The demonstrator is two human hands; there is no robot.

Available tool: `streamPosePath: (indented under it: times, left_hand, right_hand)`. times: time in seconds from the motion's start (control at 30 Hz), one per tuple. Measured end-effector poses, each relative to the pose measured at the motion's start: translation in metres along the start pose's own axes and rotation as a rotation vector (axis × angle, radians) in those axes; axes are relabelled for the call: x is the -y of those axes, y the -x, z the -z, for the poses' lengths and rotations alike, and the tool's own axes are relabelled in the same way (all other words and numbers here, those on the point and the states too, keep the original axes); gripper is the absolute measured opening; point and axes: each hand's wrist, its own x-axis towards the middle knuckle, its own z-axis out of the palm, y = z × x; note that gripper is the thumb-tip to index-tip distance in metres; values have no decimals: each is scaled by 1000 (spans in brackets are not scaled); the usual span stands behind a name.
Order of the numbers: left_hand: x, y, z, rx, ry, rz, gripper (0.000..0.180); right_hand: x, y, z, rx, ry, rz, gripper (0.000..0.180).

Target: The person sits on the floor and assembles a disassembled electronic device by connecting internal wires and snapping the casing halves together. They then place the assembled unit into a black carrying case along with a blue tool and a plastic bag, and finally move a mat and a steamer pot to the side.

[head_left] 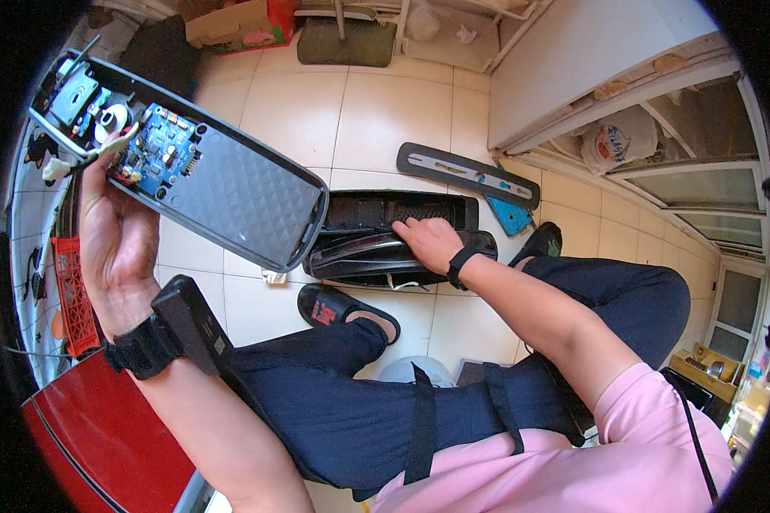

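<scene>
Above the tiled floor, at the upper left, the left hand is closed around one end of a tilted gray casing with a blue circuit board inside. The right hand, fingers bent, touches a black case on the floor; whether it grips, I cannot tell. Beyond the case lies a slotted plate.

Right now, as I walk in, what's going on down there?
A person is working with bare hands. The left hand holds up a long dark grey plastic housing, with a blue circuit board exposed inside. The right hand is on a long, glossy black shell down by the cream tiled floor. Beyond that lies a long, dark slotted plate, partly over a flat blue piece.
</scene>
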Motion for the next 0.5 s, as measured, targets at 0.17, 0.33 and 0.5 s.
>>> streamPosePath:
  times: [0.17, 0.33, 0.5]
  left_hand:
    - [4, 2, -1, -84, 44, -4, 33]
    - [16, 8, -13, -48, -77, -16, 24]
    - [32, 15, -26, 6, -48, 30, 34]
  right_hand:
    - [11, 4, -15, -90, -67, -42, 20]
    - [13, 8, -14, -162, -173, -53, 14]
    - [13, 12, 17, -46, -175, -67, 16]
